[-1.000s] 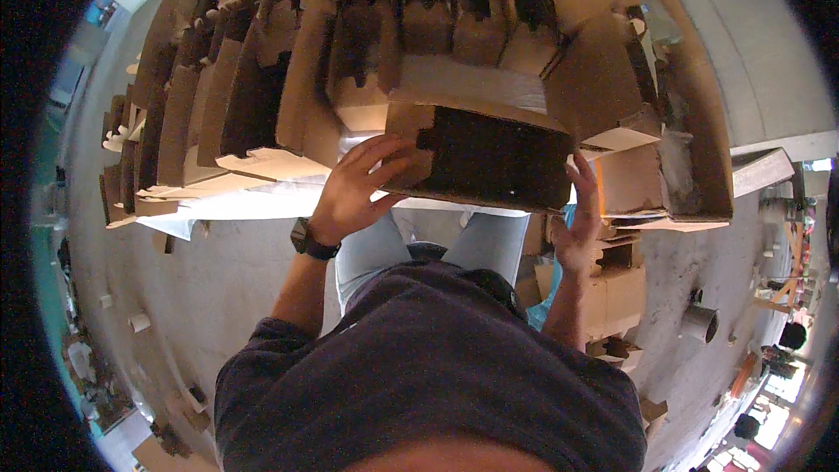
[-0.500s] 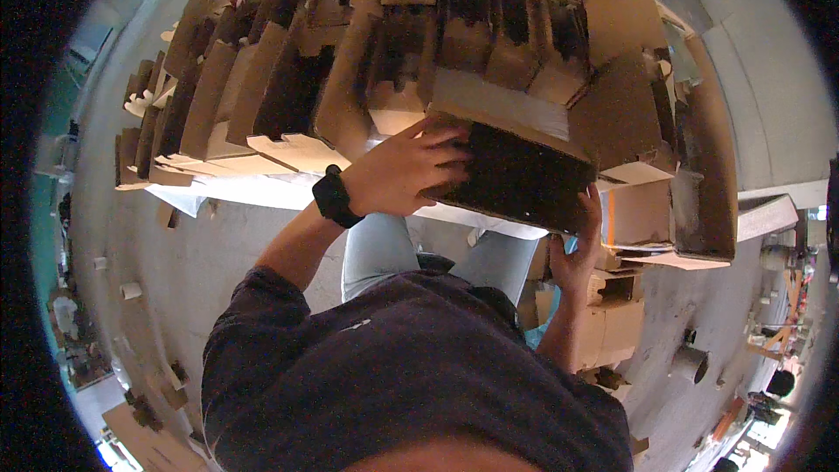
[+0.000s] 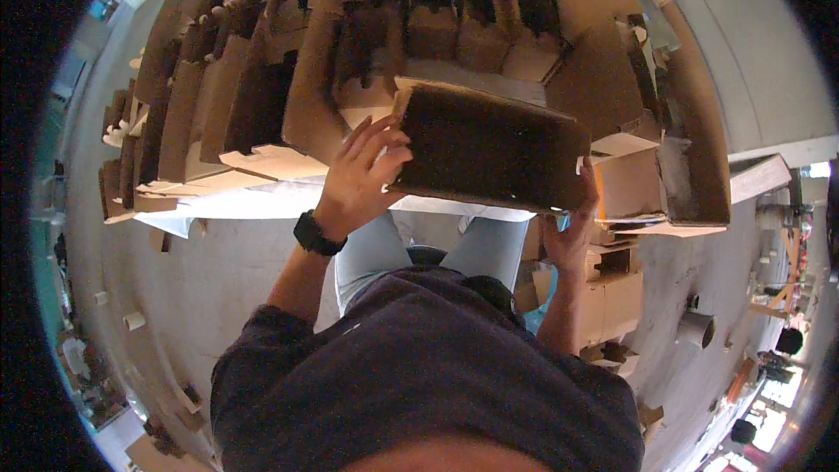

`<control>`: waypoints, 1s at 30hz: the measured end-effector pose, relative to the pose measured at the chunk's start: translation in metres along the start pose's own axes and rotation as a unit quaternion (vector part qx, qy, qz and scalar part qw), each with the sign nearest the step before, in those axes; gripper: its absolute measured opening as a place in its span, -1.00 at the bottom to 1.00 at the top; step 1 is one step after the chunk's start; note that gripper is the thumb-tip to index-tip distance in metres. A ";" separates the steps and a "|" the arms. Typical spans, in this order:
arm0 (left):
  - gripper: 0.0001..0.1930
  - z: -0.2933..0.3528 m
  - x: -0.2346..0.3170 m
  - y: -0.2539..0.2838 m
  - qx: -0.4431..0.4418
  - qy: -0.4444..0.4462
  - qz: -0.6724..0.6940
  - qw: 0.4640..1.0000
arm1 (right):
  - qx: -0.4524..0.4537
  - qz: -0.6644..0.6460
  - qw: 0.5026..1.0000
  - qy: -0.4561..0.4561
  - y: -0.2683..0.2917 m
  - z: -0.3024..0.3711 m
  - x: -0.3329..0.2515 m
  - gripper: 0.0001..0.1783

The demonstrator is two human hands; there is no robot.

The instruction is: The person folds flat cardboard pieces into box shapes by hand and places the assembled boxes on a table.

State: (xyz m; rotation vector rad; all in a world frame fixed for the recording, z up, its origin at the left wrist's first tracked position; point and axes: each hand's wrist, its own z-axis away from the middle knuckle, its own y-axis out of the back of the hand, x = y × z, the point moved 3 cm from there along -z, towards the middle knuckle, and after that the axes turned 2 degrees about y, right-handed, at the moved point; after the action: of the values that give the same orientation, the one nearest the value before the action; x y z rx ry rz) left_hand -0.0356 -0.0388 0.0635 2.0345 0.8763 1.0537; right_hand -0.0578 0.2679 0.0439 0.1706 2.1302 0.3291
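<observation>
A long, shallow cardboard box (image 3: 489,149) is tilted in front of me, its dark inner side facing up toward me. My right hand (image 3: 572,223) grips its right end, fingers at the side edge and lower corner. At the left end is my left hand (image 3: 363,166), fingers apart and lightly bent, their tips at the box's left edge. A dark watch (image 3: 319,234) sits on my left wrist. Whether the left thumb touches the underside is hidden. The box leans over a white surface (image 3: 262,199) and other open cartons.
Several open brown cartons (image 3: 253,105) stand in rows to the left and behind. A larger carton (image 3: 695,131) stands on the right. Below my right arm is a stack of cardboard boxes (image 3: 612,297). Tube-like pieces (image 3: 696,329) and scraps lie on the grey floor (image 3: 236,297).
My left hand has slid leftward off the box's dark face to its left edge. The box has tipped, showing more of its dark side. My right hand stays at its right end.
</observation>
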 end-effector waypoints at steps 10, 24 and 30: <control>-0.31 0.020 -0.001 -0.019 0.090 0.078 0.070 0.990 | 0.009 0.052 0.994 -0.094 0.011 0.000 -0.001 -0.09; -0.21 0.022 0.003 -0.022 0.042 0.093 0.374 0.922 | -0.042 0.063 0.994 -0.078 0.027 -0.001 0.000 -0.13; -0.46 0.022 0.007 -0.029 0.100 0.129 0.384 0.909 | -0.052 0.070 0.995 -0.051 0.032 -0.002 -0.001 -0.28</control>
State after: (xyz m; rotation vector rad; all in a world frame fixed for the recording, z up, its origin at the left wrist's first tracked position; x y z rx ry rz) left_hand -0.0207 -0.0231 0.0327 2.5287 0.2762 1.7380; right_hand -0.0589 0.2977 0.0551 0.2707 1.9993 0.5023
